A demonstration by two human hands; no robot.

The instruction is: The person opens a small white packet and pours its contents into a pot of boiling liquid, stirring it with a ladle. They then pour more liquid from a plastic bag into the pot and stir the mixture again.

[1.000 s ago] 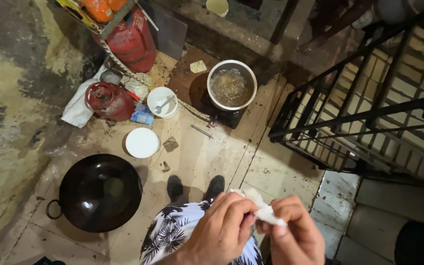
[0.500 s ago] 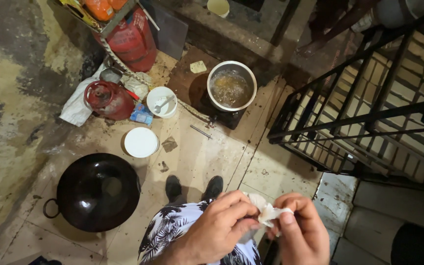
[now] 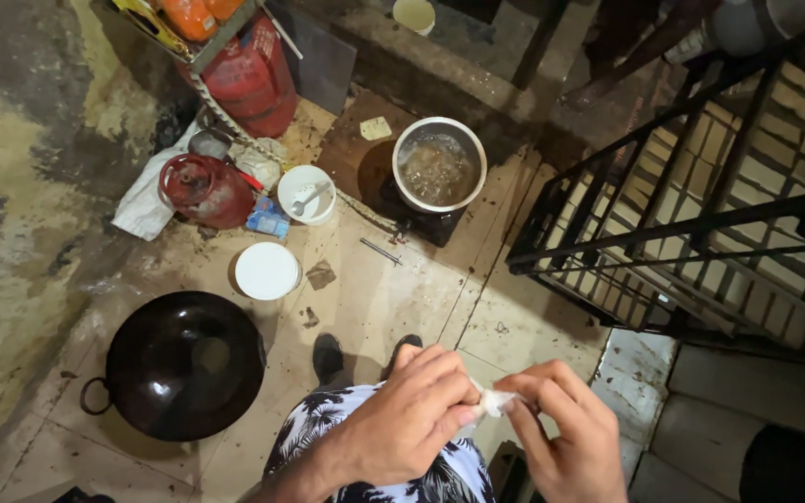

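Down at the bottom of the view, both hands meet over a small white packet. The left hand pinches one end with closed fingers, the right hand grips the other end, thumb and fingers shut on it. It sits between them, above the patterned shorts.

On the tiled floor beyond, a steel pot stands on a dark burner, full of cloudy liquid with pieces in it. Left of it, a white bowl holds a white spoon. Nearer, a white round lid lies flat. A big black wok rests at the left, with only a sheen of something at its bottom. A red gas cylinder stands at the back, a red round vessel near the bowl.
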